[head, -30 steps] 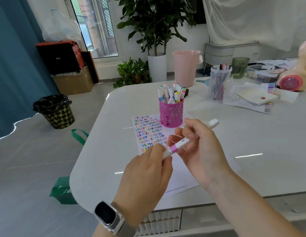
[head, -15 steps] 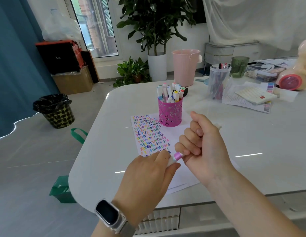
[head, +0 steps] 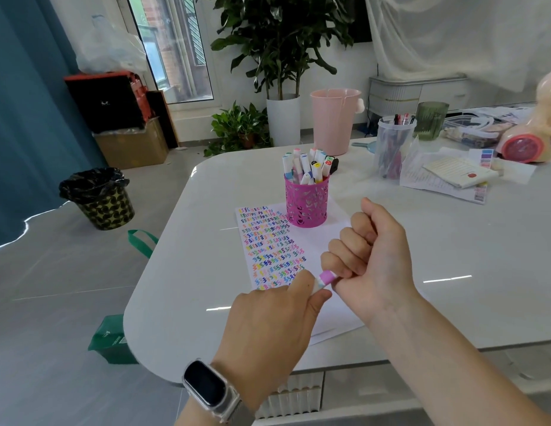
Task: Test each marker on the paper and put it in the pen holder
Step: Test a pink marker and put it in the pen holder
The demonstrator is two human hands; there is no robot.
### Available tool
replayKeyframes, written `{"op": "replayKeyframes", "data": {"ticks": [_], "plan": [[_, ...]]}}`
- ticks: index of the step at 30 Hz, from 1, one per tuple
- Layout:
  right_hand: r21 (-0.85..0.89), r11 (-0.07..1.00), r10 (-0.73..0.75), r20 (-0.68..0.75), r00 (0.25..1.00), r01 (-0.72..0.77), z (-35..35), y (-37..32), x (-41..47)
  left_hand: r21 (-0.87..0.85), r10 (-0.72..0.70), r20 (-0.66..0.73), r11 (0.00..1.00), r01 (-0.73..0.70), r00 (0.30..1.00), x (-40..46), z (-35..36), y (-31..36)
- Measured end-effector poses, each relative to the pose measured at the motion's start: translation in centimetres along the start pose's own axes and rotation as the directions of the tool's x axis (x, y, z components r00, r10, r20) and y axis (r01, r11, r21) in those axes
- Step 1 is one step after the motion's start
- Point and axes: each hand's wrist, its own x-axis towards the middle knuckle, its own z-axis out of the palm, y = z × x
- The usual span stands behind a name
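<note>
Marker (head: 325,277) gripped between left hand (head: 274,321) and right hand (head: 372,256).

Bright room, daylight through a tall glass door (head: 172,50).
Glossy grey tiled floor (head: 52,287), teal curtain (head: 28,103), leafy potted tree (head: 280,41), pink plastic bin (head: 334,118).

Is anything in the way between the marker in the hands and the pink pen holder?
Nothing visible. Both hands, left and right, grip the marker over the paper; the pen holder stands just beyond, though already crowded with markers.
</note>
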Motion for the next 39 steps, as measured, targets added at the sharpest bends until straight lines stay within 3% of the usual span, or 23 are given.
{"op": "replayKeyframes", "data": {"ticks": [24, 39], "plan": [[-0.06, 0.993, 0.101, 0.075, 0.992, -0.097, -0.2, -0.7, 0.1, -0.047, 0.047, 0.03, 0.998, -0.045, 0.998, -0.2, -0.5, 0.7], [-0.09, 0.989, 0.116, -0.045, 0.992, -0.12, 0.3, -1.9, 0.6, -0.168, 0.096, 0.056, 0.982, -0.086, 0.994, 0.3, -0.9, 2.1]]}}
